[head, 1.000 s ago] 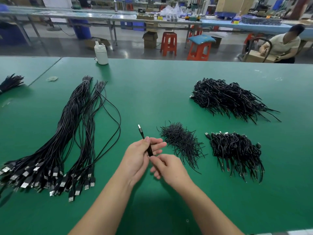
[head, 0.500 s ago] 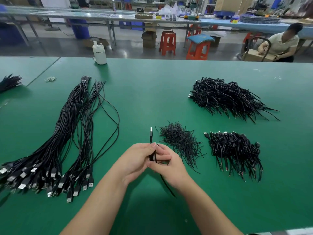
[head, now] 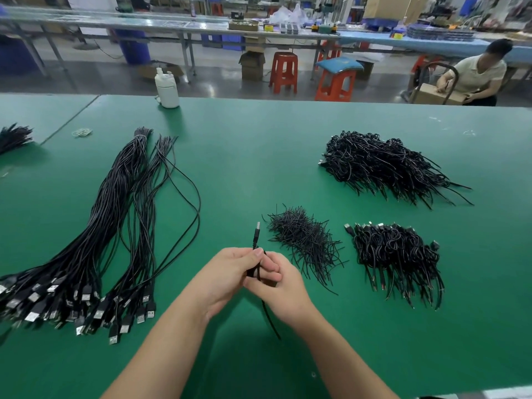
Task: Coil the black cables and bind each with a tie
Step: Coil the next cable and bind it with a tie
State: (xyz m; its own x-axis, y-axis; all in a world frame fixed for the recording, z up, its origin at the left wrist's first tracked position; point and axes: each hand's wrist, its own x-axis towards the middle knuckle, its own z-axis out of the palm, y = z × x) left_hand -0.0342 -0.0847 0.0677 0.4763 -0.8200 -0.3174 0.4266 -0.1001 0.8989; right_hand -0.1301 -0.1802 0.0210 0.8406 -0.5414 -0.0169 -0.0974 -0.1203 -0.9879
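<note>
No legible writing or brand marks. White plastic bottle (head: 167,89) stands at far edge of green bench (head: 244,156), contents not visible. Left hand (head: 227,276) and right hand (head: 280,286) together at bench centre, both pinching one black USB cable (head: 256,240); plug points up, tail hangs below hands. Uncoiled cable bundle (head: 95,243) lies left. Loose tie pile (head: 305,243) just right of hands; coiled cable pile (head: 394,257) beyond it, larger pile (head: 383,165) farther back.

Black cable (head: 257,234) upright, plug up, beside ties (head: 305,243)
</note>
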